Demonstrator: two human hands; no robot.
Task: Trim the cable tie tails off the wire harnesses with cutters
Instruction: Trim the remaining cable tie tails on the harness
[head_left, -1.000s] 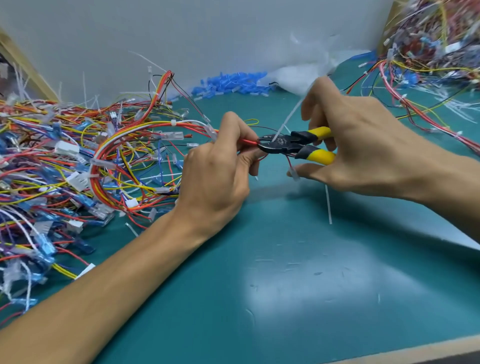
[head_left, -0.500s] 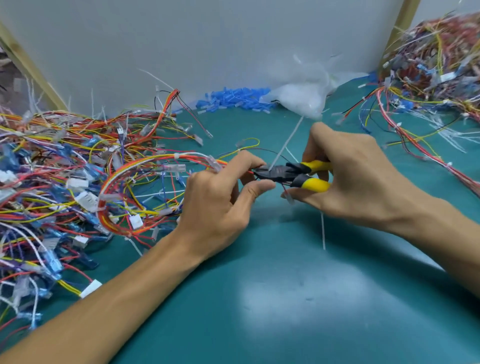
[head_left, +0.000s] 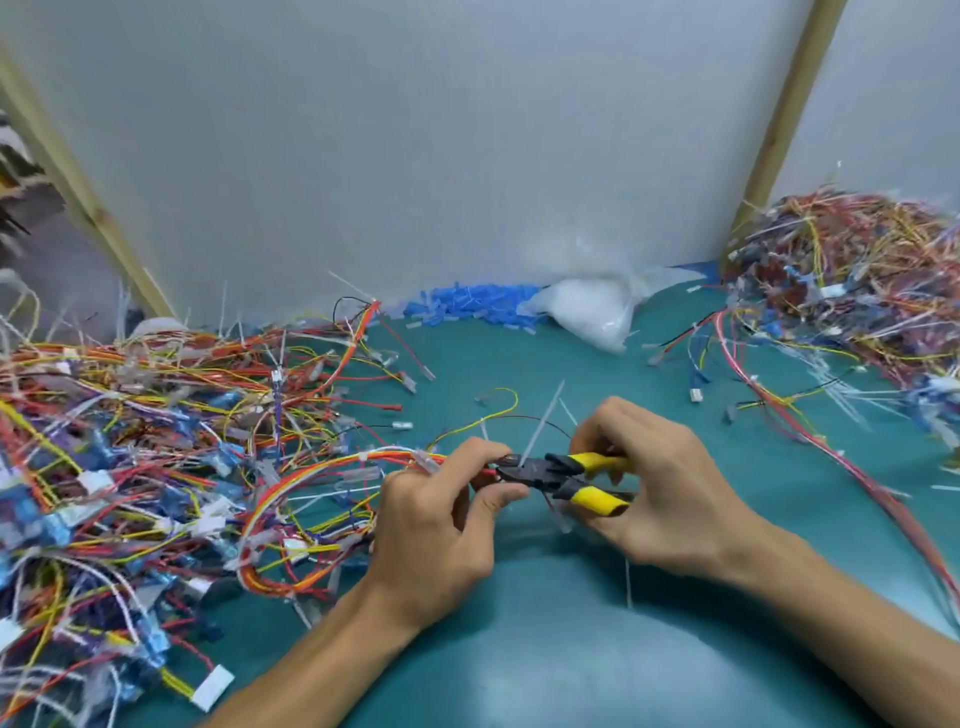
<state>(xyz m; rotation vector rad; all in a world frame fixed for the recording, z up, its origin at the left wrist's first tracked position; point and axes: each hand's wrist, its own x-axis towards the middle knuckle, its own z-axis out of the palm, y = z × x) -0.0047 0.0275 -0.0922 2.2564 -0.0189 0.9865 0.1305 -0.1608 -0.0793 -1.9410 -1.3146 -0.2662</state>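
Note:
My left hand (head_left: 441, 525) pinches an orange, yellow and white wire harness (head_left: 311, 488) that loops out to the left over the teal mat. My right hand (head_left: 660, 493) grips yellow-handled cutters (head_left: 561, 475), whose dark jaws sit at the harness right beside my left fingertips. A white cable tie tail (head_left: 543, 423) sticks up and to the right from the jaws. The tie's head is hidden between my fingers and the jaws.
A large tangle of harnesses (head_left: 119, 467) fills the left of the teal mat (head_left: 545, 665); another heap (head_left: 852, 291) lies at the far right. Blue connector pieces (head_left: 467, 306) and a clear plastic bag (head_left: 592, 312) sit by the back wall. Cut tie tails (head_left: 627, 582) lie near my right hand.
The view has tilted upward, so both hands appear lower in the frame. The cutters stay at the tie next to my left fingers, and both grips are unchanged.

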